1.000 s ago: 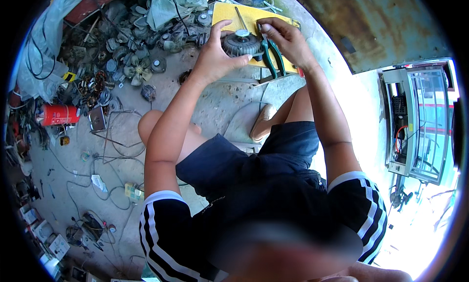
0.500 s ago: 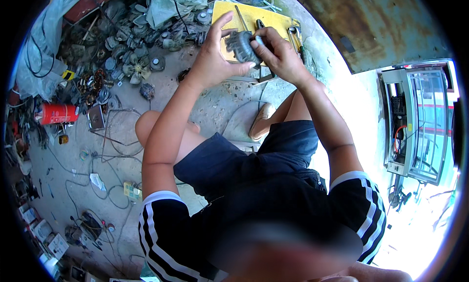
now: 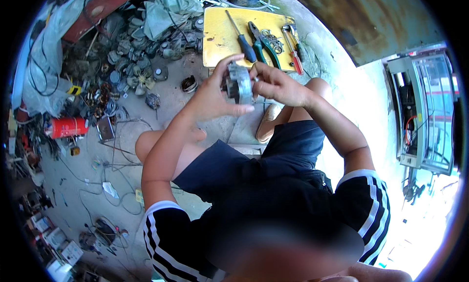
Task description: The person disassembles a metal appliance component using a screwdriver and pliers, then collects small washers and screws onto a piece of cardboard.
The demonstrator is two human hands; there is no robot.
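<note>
My left hand (image 3: pixel 215 96) grips a round grey metal housing with a finned edge (image 3: pixel 237 84), now held on its side. My right hand (image 3: pixel 273 86) is at the housing's right face, fingers curled round a small part at its middle, partly hidden by them. Beyond both hands is a yellow board (image 3: pixel 217 33) bearing a blue-handled screwdriver (image 3: pixel 246 47), green-handled pliers (image 3: pixel 259 51), several small metal rings (image 3: pixel 274 42) and a red-handled tool (image 3: pixel 295 60).
A heap of used motor parts (image 3: pixel 127 62) fills the upper left, near plastic sheeting (image 3: pixel 44 82) and a red cylinder (image 3: pixel 66 128). Wires (image 3: pixel 112 194) lie across the floor. A rusty sheet panel (image 3: pixel 371 23) overhangs the upper right; a glass-fronted metal cabinet (image 3: pixel 425 111) stands at right.
The housing has come off the board, tipped onto its side and moved down toward my body, with both hands following. The pliers and other tools on the board are now uncovered.
</note>
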